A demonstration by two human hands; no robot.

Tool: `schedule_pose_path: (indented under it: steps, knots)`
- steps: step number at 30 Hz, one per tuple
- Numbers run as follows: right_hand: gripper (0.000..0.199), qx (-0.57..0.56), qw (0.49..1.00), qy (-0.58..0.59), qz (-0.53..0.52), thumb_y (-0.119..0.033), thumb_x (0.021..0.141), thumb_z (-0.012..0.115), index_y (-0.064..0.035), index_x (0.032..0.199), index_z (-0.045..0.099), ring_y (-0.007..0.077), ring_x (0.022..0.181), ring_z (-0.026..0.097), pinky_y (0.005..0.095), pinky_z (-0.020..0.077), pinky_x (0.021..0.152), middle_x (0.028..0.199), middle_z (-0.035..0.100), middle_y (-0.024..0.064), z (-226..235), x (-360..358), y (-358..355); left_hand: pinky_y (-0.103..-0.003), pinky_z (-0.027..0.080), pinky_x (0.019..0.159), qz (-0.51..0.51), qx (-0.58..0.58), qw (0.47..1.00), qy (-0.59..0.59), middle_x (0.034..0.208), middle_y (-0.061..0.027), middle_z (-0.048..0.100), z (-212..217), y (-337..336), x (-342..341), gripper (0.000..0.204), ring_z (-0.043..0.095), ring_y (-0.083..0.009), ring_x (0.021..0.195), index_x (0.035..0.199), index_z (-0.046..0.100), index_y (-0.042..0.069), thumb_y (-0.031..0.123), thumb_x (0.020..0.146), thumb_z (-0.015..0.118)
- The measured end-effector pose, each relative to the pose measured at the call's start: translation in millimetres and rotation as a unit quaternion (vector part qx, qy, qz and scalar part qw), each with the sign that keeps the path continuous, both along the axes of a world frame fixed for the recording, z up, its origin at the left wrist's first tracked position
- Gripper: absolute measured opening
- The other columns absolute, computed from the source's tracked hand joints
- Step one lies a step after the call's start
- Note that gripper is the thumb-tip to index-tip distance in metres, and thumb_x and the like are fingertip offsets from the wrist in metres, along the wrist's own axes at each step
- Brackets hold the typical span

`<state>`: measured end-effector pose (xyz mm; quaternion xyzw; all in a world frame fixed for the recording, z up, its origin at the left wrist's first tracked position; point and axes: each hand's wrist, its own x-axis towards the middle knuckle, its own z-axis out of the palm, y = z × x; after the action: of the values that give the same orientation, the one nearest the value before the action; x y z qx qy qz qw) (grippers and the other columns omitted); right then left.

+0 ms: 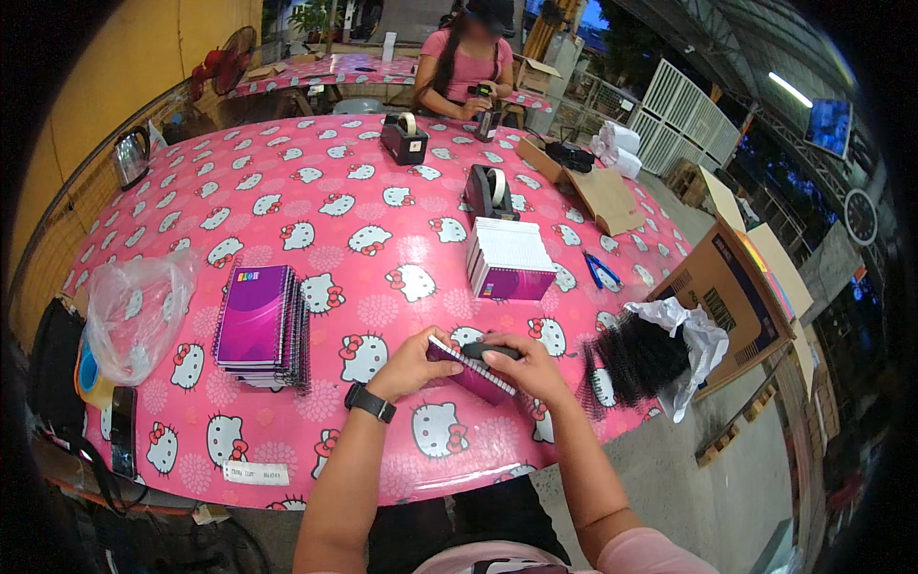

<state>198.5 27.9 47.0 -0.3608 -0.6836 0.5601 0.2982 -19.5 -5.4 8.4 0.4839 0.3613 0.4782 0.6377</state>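
Note:
Near the front edge of the table, my left hand point(419, 366) is closed round one end of a purple-covered notebook point(483, 385), tilted with its white punched edge upward. My right hand point(531, 366) grips a rounded black object point(491, 352) at that edge; its exact kind is unclear. Left of my hands stands a pile of purple notebooks point(251, 316) with black spiral bindings. Just beyond my hands is a block of notebooks point(512, 256) with white edges up and a purple cover in front. To the right, loose black plastic spirals point(631, 368) lie in a heap on crumpled white paper point(703, 346).
Blue-handled pliers point(601, 272) and two tape dispensers point(491, 194) point(404, 141) lie beyond. A cardboard box point(727, 287) stands at the right edge. A plastic bag point(142, 316) and phone point(123, 430) are at left. Across the table, a co-worker point(467, 67) handles a dark object.

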Motion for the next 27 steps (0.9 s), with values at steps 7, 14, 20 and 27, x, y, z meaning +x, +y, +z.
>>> schedule_pose_path:
  steps: [7, 14, 20, 27]
  knots:
    - [0.055, -0.077, 0.989, 0.122, 0.038, -0.042, 0.078, 0.063, 0.0020, 0.110, 0.059, 0.0181, 0.104, 0.054, 0.0290, 0.0442, 0.085, 0.116, 0.059, 0.0107, 2.4, 2.2, -2.6, -0.022, 0.047, 0.068, -0.006, 0.023, 1.000, 0.021, 0.088, -0.0027, 0.059, -0.3, 0.0, 1.3, 0.028, 0.056, -0.0093, 0.079, 0.097, 0.051, 0.005, 0.002, 0.076, 0.069]
    - [0.040, 0.130, 0.985, -0.102, -0.046, -0.028, 0.075, 0.071, -0.0020, 0.104, 0.062, 0.0254, 0.110, 0.052, 0.0358, 0.0398, 0.094, 0.118, 0.057, 0.0139, 7.1, -1.7, 6.7, -0.021, 0.046, 0.060, -0.006, 0.029, 0.999, 0.014, 0.082, -0.0003, 0.057, 0.3, -1.1, 4.3, 0.027, 0.054, -0.0070, 0.075, 0.097, 0.049, 0.006, 0.006, 0.079, 0.069]
    - [0.034, 0.351, 0.905, -0.168, -0.170, -0.020, 0.071, 0.073, -0.0038, 0.100, 0.063, 0.0264, 0.104, 0.050, 0.0357, 0.0419, 0.087, 0.106, 0.060, 0.0113, 11.5, 7.6, 1.2, -0.020, 0.045, 0.060, -0.019, 0.049, 0.998, 0.044, 0.089, -0.0002, 0.058, -13.0, 3.1, 9.6, 0.027, 0.054, -0.0068, 0.075, 0.101, 0.048, 0.007, 0.009, 0.082, 0.067]
    - [0.033, 0.217, 0.962, -0.142, -0.082, -0.011, 0.075, 0.068, -0.0028, 0.106, 0.060, 0.0225, 0.069, 0.059, 0.0315, 0.0467, 0.064, 0.084, 0.062, 0.0132, 17.8, -22.5, -30.3, -0.021, 0.047, 0.070, 0.020, 0.069, 0.995, -0.063, 0.090, -0.0019, 0.060, -1.6, -2.6, 18.9, 0.022, 0.057, -0.0080, 0.079, 0.099, 0.055, 0.002, 0.003, 0.080, 0.066]
